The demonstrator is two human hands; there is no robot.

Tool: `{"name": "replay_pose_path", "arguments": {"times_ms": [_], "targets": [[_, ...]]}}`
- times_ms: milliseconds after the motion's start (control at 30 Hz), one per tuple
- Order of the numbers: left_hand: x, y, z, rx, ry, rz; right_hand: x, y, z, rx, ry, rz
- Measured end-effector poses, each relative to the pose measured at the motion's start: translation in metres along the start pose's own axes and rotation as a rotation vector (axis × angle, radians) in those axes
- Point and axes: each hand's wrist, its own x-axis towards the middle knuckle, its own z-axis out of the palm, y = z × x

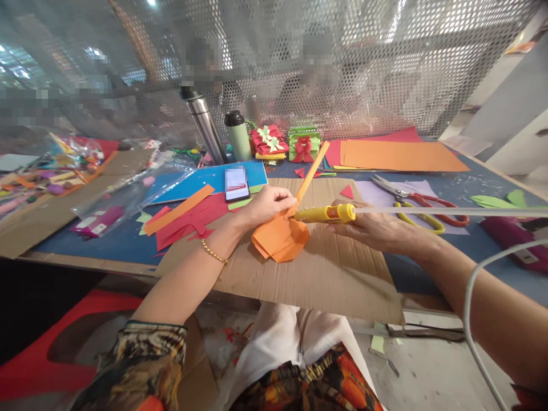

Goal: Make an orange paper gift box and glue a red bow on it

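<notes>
My left hand (270, 204) pinches an orange paper strip (311, 174) where it meets a folded orange paper piece (282, 240). The strip sticks up and away to the right. In my right hand (372, 228) is a yellow hot glue gun (327, 213), its nozzle at the joint between strip and folded piece. A long clear glue stick (449, 211) runs out of the gun's back to the right. Under both hands lies a sheet of brown cardboard (342, 274). Whether the nozzle touches the paper I cannot tell.
Red-handled scissors (428, 202) and a yellow-handled tool (422, 217) lie right. Behind stand a steel flask (208, 128), a green bottle (238, 137) and paper boxes (303, 145). A phone (237, 184) rests on a blue folder (192, 180). A grey cable (475, 285) loops by my right arm.
</notes>
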Motion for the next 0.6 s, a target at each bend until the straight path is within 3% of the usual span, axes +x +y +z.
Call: {"name": "replay_pose_path", "arguments": {"times_ms": [200, 300, 400, 500, 600], "targets": [[-0.001, 0.001, -0.003, 0.005, 0.034, -0.037, 0.003, -0.007, -0.012, 0.020, -0.022, 0.041], [-0.002, 0.001, -0.005, -0.051, 0.025, -0.091, 0.004, -0.004, -0.026, -0.045, 0.108, 0.125], [-0.002, 0.000, -0.005, -0.094, 0.034, -0.116, 0.002, 0.011, -0.045, -0.164, 0.242, 0.349], [-0.004, 0.003, -0.005, -0.124, 0.026, -0.115, -0.001, 0.032, -0.062, -0.322, 0.182, 0.561], [-0.007, 0.007, -0.004, -0.164, -0.023, -0.113, -0.004, 0.050, -0.072, -0.464, -0.007, 0.731]]}}
